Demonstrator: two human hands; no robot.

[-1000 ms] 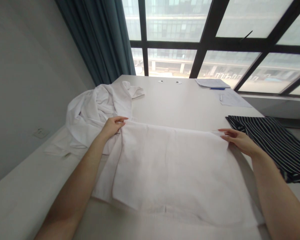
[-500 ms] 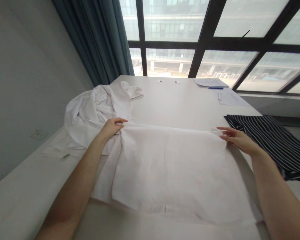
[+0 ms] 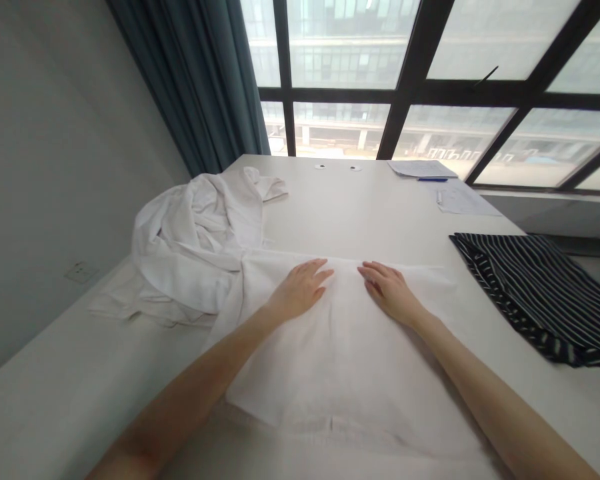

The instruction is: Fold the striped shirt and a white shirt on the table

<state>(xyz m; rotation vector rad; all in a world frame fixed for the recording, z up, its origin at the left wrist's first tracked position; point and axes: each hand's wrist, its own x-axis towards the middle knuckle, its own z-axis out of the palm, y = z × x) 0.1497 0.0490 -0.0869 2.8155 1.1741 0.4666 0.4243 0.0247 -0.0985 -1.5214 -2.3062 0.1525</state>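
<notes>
A white cloth garment (image 3: 350, 353) lies spread out in front of me, its far edge running straight across the table. My left hand (image 3: 300, 288) rests flat on it near that far edge, left of the middle, fingers stretched out. Right of the middle, my right hand (image 3: 386, 288) lies on the same cloth with its fingers extended and pointing inward. Neither hand grips anything. A crumpled heap of white cloth (image 3: 195, 233) adjoins the garment's left side; whether the two are one piece I cannot tell.
A black-and-white striped cloth (image 3: 545, 293) lies along the table's right side. At the far right of the white table (image 3: 320, 213) are papers (image 3: 423, 169) and a blue pen (image 3: 433, 179). A wall, a dark curtain (image 3: 205, 87) and windows stand around it.
Both hands have let go of the garment's far corners and moved inward, now lying flat near the middle of its far edge. The cloth itself stays in nearly the same place.
</notes>
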